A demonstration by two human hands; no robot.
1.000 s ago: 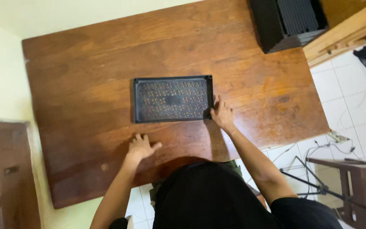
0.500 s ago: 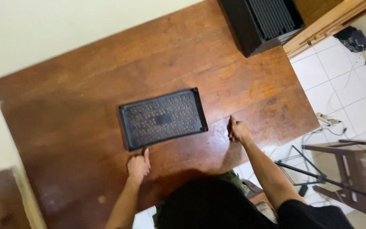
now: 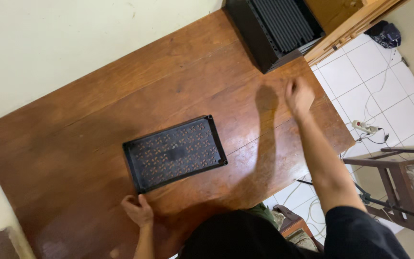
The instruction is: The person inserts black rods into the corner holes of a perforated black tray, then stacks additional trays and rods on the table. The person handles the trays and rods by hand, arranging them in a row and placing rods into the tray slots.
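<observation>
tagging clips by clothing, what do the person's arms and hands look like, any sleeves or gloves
Both hands are bare: no gloves, rings or watch show on the left hand or the right hand, though the right is motion-blurred. The forearms are uncovered. A short black sleeve covers the right upper arm; the left arm's sleeve is out of view.

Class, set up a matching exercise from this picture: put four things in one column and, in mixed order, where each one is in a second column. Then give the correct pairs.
Things
1. black perforated tray
2. left hand
3. right hand
4. black slatted box

Places
A. at the far right corner of the wooden table
B. flat on the middle of the table
C. raised above the table, between the tray and the box
D. at the tray's near left corner

Pairs: 1-B, 2-D, 3-C, 4-A
</observation>
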